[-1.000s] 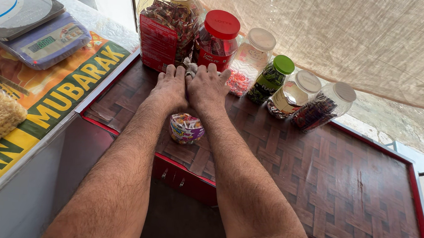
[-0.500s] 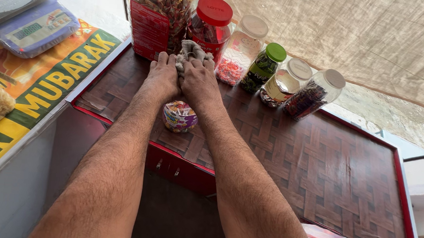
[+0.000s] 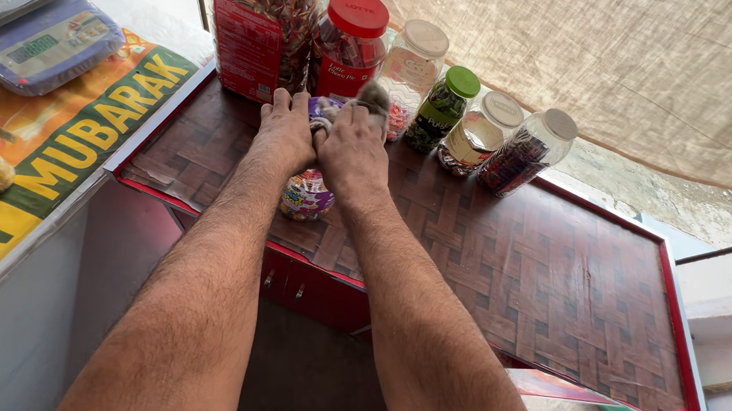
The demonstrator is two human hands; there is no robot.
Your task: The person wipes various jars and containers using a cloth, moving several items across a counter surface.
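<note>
Left hand (image 3: 286,131) and right hand (image 3: 351,145), grips closed together around a grey cloth bundle (image 3: 371,98) on the table (image 3: 498,256); bundle's axis indiscernible.

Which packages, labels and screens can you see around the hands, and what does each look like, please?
Big clear jar: back left, red label, wrapped sweets.
Red-lidded jar: to its right, red label.
Green-lidded jar: mid row, dark contents.
Small round tub: under the wrists, multicoloured print.
Scale screen: far left, greenish, blue housing.
Banner: left counter, yellow and green.
</note>
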